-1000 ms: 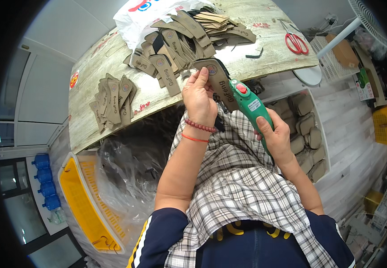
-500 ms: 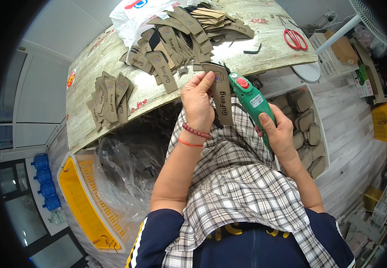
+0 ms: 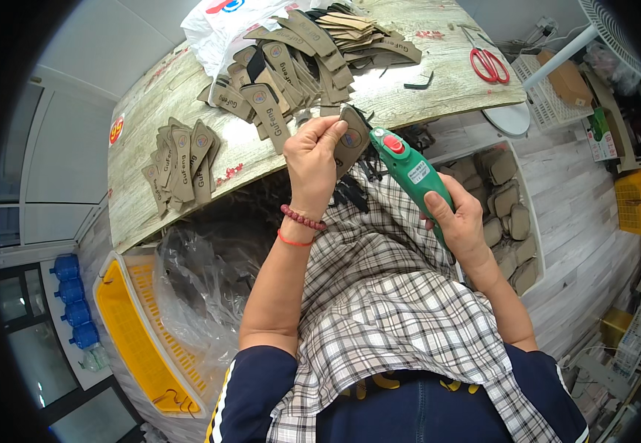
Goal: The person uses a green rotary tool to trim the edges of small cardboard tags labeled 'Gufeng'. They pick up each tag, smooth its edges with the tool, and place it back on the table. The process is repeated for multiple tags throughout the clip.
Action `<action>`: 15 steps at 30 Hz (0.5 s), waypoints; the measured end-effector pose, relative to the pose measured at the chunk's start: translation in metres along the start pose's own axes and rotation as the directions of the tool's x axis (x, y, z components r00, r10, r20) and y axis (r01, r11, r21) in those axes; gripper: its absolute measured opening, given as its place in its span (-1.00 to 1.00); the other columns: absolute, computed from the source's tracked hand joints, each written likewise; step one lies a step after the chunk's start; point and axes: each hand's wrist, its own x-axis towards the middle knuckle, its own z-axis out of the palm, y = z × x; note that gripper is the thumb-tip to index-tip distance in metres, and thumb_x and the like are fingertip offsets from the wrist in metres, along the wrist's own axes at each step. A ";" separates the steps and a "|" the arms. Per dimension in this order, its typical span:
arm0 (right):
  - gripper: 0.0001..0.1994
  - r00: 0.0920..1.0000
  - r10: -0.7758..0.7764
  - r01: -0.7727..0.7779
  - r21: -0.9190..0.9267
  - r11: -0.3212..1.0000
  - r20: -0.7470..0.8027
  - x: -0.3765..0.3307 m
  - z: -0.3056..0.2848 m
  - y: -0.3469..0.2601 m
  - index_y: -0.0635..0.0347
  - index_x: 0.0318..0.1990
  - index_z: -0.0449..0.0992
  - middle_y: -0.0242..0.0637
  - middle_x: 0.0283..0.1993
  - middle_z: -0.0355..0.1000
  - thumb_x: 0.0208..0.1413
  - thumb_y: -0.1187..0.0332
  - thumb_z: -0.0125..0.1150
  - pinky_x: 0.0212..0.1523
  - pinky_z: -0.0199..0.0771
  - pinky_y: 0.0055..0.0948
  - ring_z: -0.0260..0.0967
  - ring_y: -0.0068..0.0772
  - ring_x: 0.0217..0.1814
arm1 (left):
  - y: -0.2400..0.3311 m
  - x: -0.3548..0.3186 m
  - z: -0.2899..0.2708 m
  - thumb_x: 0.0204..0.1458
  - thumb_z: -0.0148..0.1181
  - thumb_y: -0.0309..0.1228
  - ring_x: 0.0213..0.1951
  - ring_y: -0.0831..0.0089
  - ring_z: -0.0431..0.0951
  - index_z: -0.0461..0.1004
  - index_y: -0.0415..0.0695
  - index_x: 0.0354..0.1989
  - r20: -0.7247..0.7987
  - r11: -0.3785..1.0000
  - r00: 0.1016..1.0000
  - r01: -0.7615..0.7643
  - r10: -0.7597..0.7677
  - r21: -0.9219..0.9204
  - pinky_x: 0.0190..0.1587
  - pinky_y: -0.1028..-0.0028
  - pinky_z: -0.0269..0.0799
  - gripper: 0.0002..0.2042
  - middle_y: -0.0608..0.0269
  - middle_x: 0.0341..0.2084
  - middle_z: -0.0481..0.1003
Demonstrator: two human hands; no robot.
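Steady pinch, clear fingertips at the tool's head

The left hand [image 3: 313, 151] pinches the khaki piece [image 3: 352, 139] by its left edge, thumb against fingers with hardly any gap, in front of the worktop [image 3: 453, 85] and above the plaid cloth [image 3: 401, 314] over the lap. The right hand [image 3: 457, 219] is wrapped around the green power tool [image 3: 410, 170], thumb along its side, behind the red switch. The tool's head sits just beside the piece's right edge; whether they touch cannot be told.

Good handling here would mean holding the piece taut and turning it by the left wrist, so the tool can meet the edge squarely. The left fingertips should sit well back from the head, and the loose cloth below should hang clear; a slack grip could let the piece twist.
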 end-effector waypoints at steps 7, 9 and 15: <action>-0.57 1.000 0.003 -0.003 0.005 1.000 0.023 0.005 -0.001 0.000 0.33 -0.01 0.45 -0.42 -0.51 0.38 0.18 0.11 0.17 -0.54 0.30 -0.63 0.29 -0.69 -0.55 | 0.001 0.000 -0.009 0.02 0.22 -0.54 -0.41 0.55 0.44 0.55 -0.37 -0.32 0.145 0.992 0.989 -0.055 0.039 0.113 -0.30 0.56 0.35 -0.88 0.28 -0.49 0.51; -0.57 1.000 0.002 -0.002 -0.004 1.000 0.031 0.007 -0.001 -0.002 0.33 0.00 0.45 -0.42 -0.50 0.39 0.19 0.11 0.17 -0.53 0.32 -0.63 0.30 -0.69 -0.54 | 0.002 0.003 -0.013 0.02 0.21 -0.54 -0.42 0.57 0.44 0.55 -0.35 -0.34 0.197 0.984 0.980 -0.033 -0.003 0.175 -0.31 0.58 0.35 -0.89 0.31 -0.49 0.51; -0.56 0.999 0.020 -0.019 0.033 0.999 -0.034 0.005 0.004 -0.003 0.33 0.02 0.44 -0.40 -0.44 0.42 0.19 0.11 0.17 -0.50 0.36 -0.62 0.33 -0.68 -0.48 | -0.005 0.039 -0.035 0.07 0.15 -0.55 -0.35 0.41 0.55 0.43 -0.33 -0.25 -0.126 0.934 0.984 0.076 -0.128 -0.348 -0.26 0.41 0.54 -0.88 0.17 -0.39 0.53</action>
